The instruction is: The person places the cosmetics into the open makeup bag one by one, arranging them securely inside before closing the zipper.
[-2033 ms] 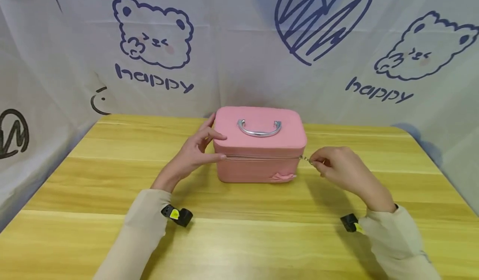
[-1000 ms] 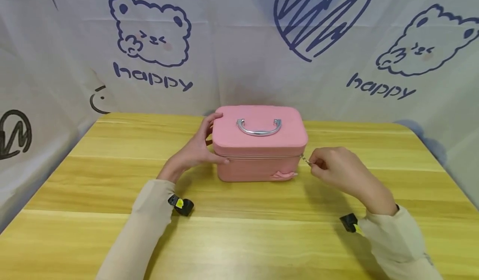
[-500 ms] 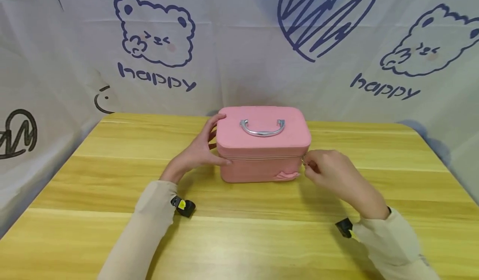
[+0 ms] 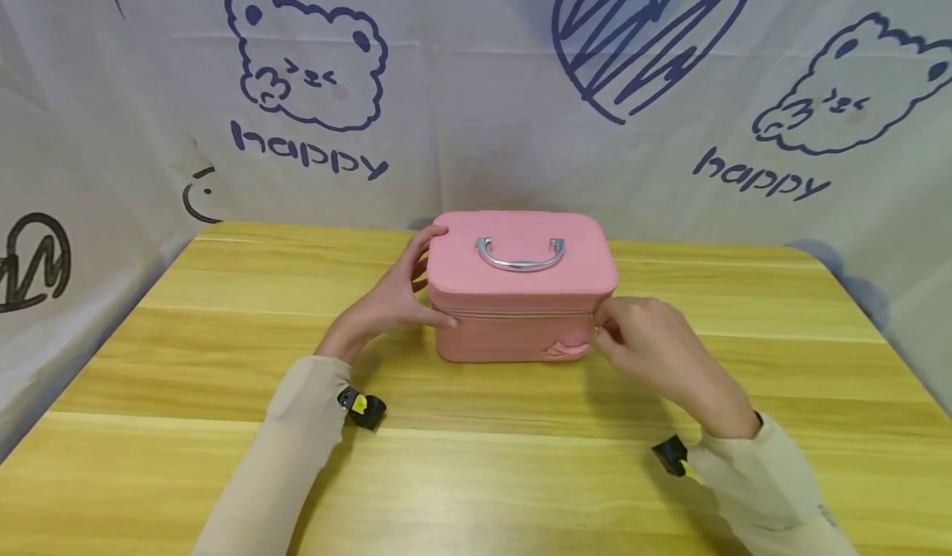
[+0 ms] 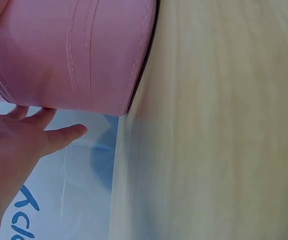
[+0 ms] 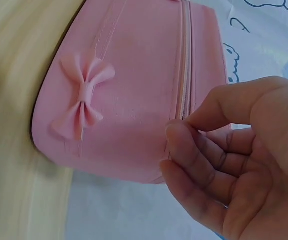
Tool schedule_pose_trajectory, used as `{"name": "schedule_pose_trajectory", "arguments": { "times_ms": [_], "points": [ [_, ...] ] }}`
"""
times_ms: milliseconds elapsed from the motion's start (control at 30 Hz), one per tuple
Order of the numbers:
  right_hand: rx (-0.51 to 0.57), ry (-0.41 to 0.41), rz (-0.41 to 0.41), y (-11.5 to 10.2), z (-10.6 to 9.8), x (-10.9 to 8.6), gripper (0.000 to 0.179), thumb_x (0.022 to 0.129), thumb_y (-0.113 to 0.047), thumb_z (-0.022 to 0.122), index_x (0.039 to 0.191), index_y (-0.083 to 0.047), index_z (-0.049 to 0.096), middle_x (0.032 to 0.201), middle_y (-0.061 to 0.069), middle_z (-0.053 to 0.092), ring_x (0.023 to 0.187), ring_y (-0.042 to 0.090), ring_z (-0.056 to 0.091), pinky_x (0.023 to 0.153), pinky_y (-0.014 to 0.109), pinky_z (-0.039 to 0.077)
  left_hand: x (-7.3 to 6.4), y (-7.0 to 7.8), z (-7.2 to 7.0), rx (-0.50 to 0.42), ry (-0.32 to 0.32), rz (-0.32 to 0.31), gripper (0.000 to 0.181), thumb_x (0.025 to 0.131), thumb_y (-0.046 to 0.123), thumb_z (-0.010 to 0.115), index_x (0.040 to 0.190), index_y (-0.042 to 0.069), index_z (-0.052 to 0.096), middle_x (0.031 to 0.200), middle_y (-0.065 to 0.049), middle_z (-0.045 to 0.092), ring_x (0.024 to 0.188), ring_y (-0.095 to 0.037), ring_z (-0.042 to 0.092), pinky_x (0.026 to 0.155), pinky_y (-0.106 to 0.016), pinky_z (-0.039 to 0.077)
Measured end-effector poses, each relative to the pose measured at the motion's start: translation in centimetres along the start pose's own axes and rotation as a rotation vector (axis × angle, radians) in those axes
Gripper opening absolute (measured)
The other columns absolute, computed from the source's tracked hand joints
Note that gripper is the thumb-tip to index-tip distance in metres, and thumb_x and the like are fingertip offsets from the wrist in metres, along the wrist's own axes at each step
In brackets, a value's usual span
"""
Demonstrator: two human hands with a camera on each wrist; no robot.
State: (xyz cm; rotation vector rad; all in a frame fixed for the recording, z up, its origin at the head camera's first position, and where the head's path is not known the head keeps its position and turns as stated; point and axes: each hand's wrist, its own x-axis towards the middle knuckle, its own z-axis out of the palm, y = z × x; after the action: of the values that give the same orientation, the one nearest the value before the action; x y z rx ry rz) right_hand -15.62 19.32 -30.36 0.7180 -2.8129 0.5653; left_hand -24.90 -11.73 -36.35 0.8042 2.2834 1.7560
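Observation:
A pink vanity case (image 4: 513, 287) stands upright with its lid down and a silver handle (image 4: 523, 266) on top. My left hand (image 4: 390, 296) holds its left end, thumb on the front and index fingertip at the lid's edge. In the left wrist view, other fingers (image 5: 36, 120) curve along the case's side. At the right front corner, my right hand (image 4: 650, 341) pinches the zipper pull between thumb and index finger. Those fingers hide the pull itself in the right wrist view. The zipper (image 6: 186, 60) runs into the pinch, beside a pink bow (image 6: 85, 94).
The case sits toward the back of a wooden table (image 4: 476, 473). Close behind the table hangs a white cloth (image 4: 476, 126) with bear, heart and lettering drawings. A black wrist camera (image 4: 364, 410) is strapped at the left sleeve, and another camera (image 4: 672, 455) at the right.
The right hand, first pulling the zipper's chain out to the right, has come in leftward against the case corner. The left index finger has shifted back along the lid's edge. The case has stayed put.

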Motion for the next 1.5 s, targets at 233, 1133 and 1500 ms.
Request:
{"name": "schedule_pose_trajectory", "arguments": {
  "times_ms": [233,1133,1500],
  "points": [
    [0.008,0.023,-0.068,-3.1,1.9,1.5,0.014,0.078,0.003,0.062,0.07,-0.007,0.058,0.058,-0.004,0.042,0.053,0.01,0.038,0.049,0.026,0.033,0.1,0.5,0.6,0.024,0.0,-0.002,0.11,0.065,0.001,0.087,0.149,0.023,0.019,0.159,-0.004,0.012,0.143,-0.032,0.017,0.114,-0.049,0.015],
    [0.014,0.007,-0.155,-7.8,4.9,3.8,0.023,0.077,0.003,0.06,0.065,-0.012,0.048,0.059,-0.005,0.038,0.053,0.012,0.039,0.046,0.024,0.033,-0.1,0.9,1.2,0.076,0.0,0.047,0.11,0.064,0.005,0.089,0.147,0.014,0.019,0.156,-0.012,0.015,0.14,-0.035,0.023,0.11,-0.052,0.024],
    [0.04,-0.062,-0.116,-4.1,3.0,2.3,0.015,0.078,0.002,0.061,0.073,-0.012,0.059,0.061,-0.007,0.043,0.057,0.009,0.04,0.05,0.026,0.033,-1.4,2.4,-0.6,0.159,0.131,0.08,0.038,0.085,0.015,0.073,0.12,0.004,0.059,0.148,-0.012,0.029,0.134,-0.03,0.03,0.106,-0.051,0.032]
  ]
}}
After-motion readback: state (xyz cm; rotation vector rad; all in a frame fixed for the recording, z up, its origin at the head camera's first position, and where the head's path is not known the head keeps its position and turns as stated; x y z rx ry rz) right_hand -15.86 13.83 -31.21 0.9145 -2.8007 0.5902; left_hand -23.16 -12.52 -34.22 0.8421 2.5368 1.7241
